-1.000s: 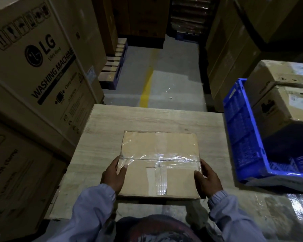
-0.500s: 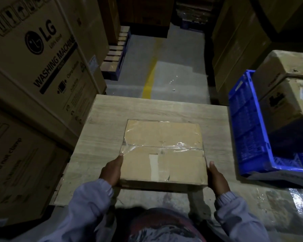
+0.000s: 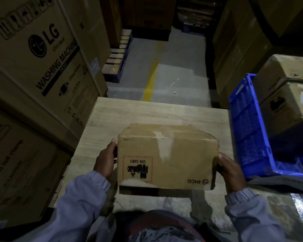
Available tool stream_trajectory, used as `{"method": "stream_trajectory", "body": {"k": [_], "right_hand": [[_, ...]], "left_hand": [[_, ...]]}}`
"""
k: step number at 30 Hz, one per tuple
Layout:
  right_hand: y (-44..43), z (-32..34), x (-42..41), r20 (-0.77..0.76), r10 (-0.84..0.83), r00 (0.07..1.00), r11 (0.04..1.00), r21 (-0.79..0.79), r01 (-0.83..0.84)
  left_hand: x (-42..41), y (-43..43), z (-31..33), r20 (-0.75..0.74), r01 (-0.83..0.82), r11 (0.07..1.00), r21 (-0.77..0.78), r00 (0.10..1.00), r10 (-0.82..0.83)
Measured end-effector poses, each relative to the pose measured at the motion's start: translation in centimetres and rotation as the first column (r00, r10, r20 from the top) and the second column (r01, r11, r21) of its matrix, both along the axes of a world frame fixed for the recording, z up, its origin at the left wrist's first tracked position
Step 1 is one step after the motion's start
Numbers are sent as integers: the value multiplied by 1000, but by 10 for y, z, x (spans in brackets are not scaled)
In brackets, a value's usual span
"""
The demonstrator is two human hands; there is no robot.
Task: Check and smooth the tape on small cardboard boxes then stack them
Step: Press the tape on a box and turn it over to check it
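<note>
A small cardboard box (image 3: 167,159) is tipped up over the wooden table (image 3: 147,112), its printed side facing me with an upside-down "UN 3481" label and "PICO" mark. A strip of clear tape runs down from its top edge. My left hand (image 3: 106,161) grips the box's left side, thumb along the edge. My right hand (image 3: 228,170) grips the right side near the lower corner. The box's near edge is lifted above the table, casting a shadow below.
A blue plastic crate (image 3: 248,130) holding cardboard boxes (image 3: 285,102) stands at the right of the table. Large washing machine cartons (image 3: 42,58) wall off the left. Beyond the table lies a grey floor with a yellow line (image 3: 151,79) and a pallet (image 3: 119,56).
The box lay flat with its taped top up; both hands have tilted it up towards me, so its printed side now faces the camera.
</note>
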State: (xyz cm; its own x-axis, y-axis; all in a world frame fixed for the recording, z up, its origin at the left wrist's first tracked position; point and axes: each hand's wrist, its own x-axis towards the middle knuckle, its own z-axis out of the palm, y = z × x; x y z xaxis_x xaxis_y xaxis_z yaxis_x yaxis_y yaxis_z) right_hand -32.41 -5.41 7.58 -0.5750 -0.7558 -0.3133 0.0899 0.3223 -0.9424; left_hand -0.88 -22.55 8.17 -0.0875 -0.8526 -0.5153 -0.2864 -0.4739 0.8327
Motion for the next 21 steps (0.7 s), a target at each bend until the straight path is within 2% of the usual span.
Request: {"method": "stream_trajectory", "body": {"k": [6, 9, 13, 18, 21], "right_hand": [[-4, -9, -9, -28, 32, 999, 999, -10, -32], [-11, -8, -1, -8, 17, 1000, 1000, -21, -17], [-15, -13, 3, 35, 10, 999, 1000, -3, -9], [-13, -12, 12, 105, 5, 994, 1000, 2, -5], [-12, -12, 14, 78, 25, 997, 999, 36, -28]], "left_hand": [[-6, -1, 4, -22, 0, 998, -57, 1000, -1], [-7, 1, -2, -11, 66, 992, -112, 998, -67], [-11, 6, -9, 92, 189, 977, -98, 979, -181], [-13, 6, -19, 168, 217, 971, -99, 966, -198], [-14, 5, -20, 189, 233, 965, -120, 960, -208]]}}
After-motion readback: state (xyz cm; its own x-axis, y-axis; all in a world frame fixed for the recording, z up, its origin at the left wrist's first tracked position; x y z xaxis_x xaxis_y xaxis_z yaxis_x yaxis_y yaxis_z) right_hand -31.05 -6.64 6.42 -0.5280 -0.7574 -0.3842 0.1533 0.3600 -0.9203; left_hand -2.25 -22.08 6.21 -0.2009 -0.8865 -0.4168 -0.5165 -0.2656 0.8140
